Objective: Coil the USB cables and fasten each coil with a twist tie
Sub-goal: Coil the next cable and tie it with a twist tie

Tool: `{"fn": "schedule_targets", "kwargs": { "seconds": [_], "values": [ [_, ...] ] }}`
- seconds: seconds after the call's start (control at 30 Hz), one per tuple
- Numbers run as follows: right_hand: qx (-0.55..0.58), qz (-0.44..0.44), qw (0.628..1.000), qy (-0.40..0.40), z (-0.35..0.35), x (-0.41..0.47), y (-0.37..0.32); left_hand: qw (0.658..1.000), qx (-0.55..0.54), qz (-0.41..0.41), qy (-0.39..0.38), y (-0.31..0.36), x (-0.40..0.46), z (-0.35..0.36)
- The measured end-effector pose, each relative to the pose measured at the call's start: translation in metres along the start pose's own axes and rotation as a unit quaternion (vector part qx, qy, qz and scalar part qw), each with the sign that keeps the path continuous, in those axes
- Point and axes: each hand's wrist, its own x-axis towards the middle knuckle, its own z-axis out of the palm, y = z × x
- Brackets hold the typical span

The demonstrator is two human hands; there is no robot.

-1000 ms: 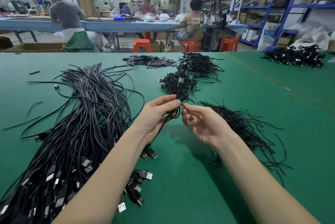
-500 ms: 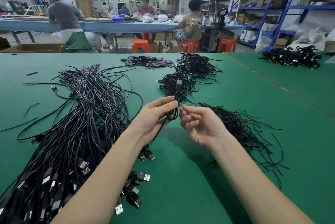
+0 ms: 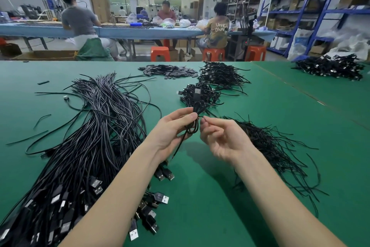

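My left hand [image 3: 173, 129] grips a small coiled black USB cable [image 3: 195, 122] above the green table [image 3: 200, 196], its plug end sticking up and one loose end hanging below. My right hand [image 3: 222, 138] pinches a thin black twist tie [image 3: 202, 117] at the coil's waist. A big bundle of uncoiled black USB cables [image 3: 84, 146] lies to the left, plugs toward me. A heap of loose twist ties [image 3: 276, 146] lies under and right of my right hand. Tied coils sit in a pile [image 3: 200, 94] just beyond my hands.
A second pile of coils [image 3: 222, 73] and a heap of flat grey pieces [image 3: 170, 70] lie at the far edge. Another cable pile [image 3: 330, 67] sits on the right-hand table. Several people sit at a blue bench [image 3: 140, 32] behind; blue shelving [image 3: 320, 12] stands right.
Both hands stay at the same spot holding the coil; the right fingers have shifted slightly at the tie, and the view has barely moved.
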Motion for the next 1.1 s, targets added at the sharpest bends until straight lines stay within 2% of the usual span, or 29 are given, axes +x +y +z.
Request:
{"fn": "schedule_targets", "kwargs": {
  "seconds": [0.03,0.07,0.1,0.2,0.27,0.33,0.47,0.63,0.7,0.77,0.87,0.93,1.1],
  "values": [
    [0.133,0.082,0.987,-0.033,-0.001,0.002,0.000,1.000,0.015,0.008,0.000,0.000,0.000,-0.002],
    [0.189,0.103,0.976,-0.045,-0.001,0.004,0.002,0.999,0.034,0.014,0.003,-0.001,0.001,-0.004],
    [0.190,0.087,0.977,-0.043,0.000,0.004,0.006,0.998,0.052,0.016,0.010,-0.002,0.003,-0.005],
    [0.010,-0.061,0.997,0.052,0.002,0.012,0.030,0.993,0.077,0.031,0.082,-0.006,0.015,-0.007],
    [-0.084,-0.147,0.980,0.106,0.001,0.018,0.046,0.983,0.073,0.041,0.163,-0.008,0.032,-0.008],
    [-0.185,-0.205,0.954,0.115,-0.002,0.023,0.057,0.974,0.073,0.046,0.212,-0.009,0.052,-0.010],
    [-0.307,-0.229,0.919,0.088,0.000,0.021,0.066,0.968,0.042,0.051,0.242,-0.006,0.098,-0.016],
    [-0.329,-0.229,0.913,0.075,0.001,0.021,0.065,0.957,0.013,0.062,0.283,0.001,0.157,-0.026],
    [-0.333,-0.230,0.911,0.073,0.000,0.023,0.065,0.948,0.076,0.061,0.305,0.000,0.175,-0.025],
    [-0.328,-0.229,0.914,0.069,-0.001,0.024,0.065,0.933,0.194,0.053,0.298,-0.002,0.187,-0.022],
    [-0.323,-0.227,0.917,0.060,-0.004,0.025,0.064,0.912,0.332,0.021,0.241,-0.006,0.191,-0.017],
    [-0.324,-0.226,0.917,0.058,-0.005,0.026,0.064,0.910,0.352,0.015,0.219,-0.010,0.189,-0.020],
    [-0.323,-0.227,0.917,0.060,-0.005,0.026,0.063,0.924,0.312,0.054,0.216,-0.015,0.169,-0.022]
  ]
}}
